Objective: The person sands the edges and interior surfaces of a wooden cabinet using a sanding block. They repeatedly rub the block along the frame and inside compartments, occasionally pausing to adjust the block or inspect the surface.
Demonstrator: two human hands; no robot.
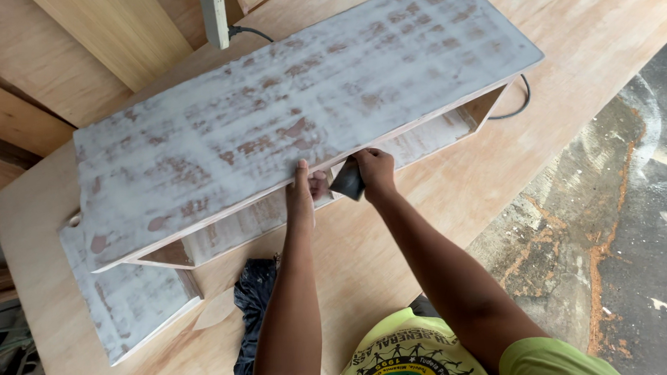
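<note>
Cabinet: we see a long box-shaped plywood cabinet coated in patchy grey-white filler (300, 114) lying across the middle of the frame, brown wood showing through in rubbed streaks; its open front faces us.
Left hand: our left hand (301, 193) sits at frame centre, fingers pressed together and hooked over the cabinet's lower front edge, thumb underneath.
Right hand: our right hand (374, 171), just right of the left, pinches a small dark folded sheet of sandpaper (347, 181) against that same edge — the sheet touches the rim.
Surface: a broad pale plywood worktable (566, 20) carries the cabinet, smooth-grained and matt.
Edges: the cabinet's right end stops well short of the table's right edge; its left end lies near the table's left border.
Room: bare board lies between the cabinet and our body, apart from a crumpled black plastic bag (252, 303) at lower centre.
Floor: dusty grey concrete floor (635, 219) with orange sawdust trails — right side of the frame.
Cable: a black power cord (523, 100) curls behind the cabinet's right end.
</note>
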